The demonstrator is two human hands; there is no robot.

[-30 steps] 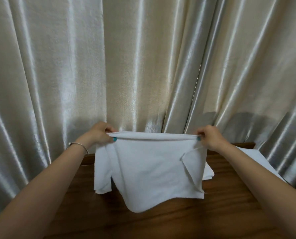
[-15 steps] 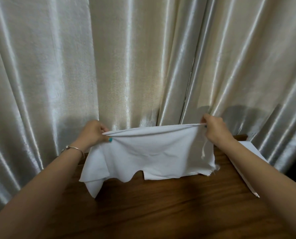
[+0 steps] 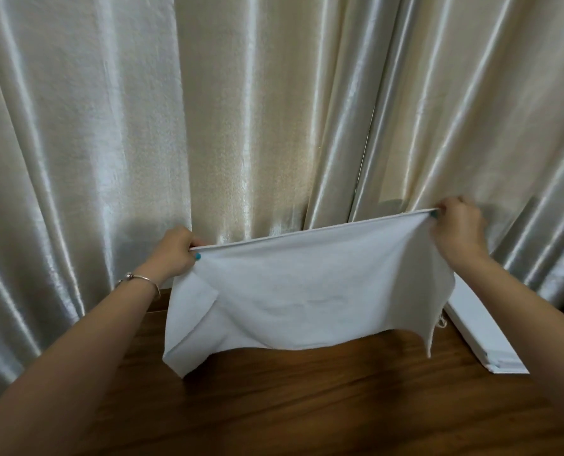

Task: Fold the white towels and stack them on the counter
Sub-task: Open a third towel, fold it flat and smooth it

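Head view. One thin white cloth towel (image 3: 307,291) is held taut in the air above the brown wooden counter (image 3: 307,406), its fold apparently not yet made. A flat white folded stack (image 3: 481,337) lies at the counter's right edge, so some towels seem done. The left hand (image 3: 172,255) and right hand (image 3: 455,228), arms extended and apart, each pinch a top corner; the right is higher.
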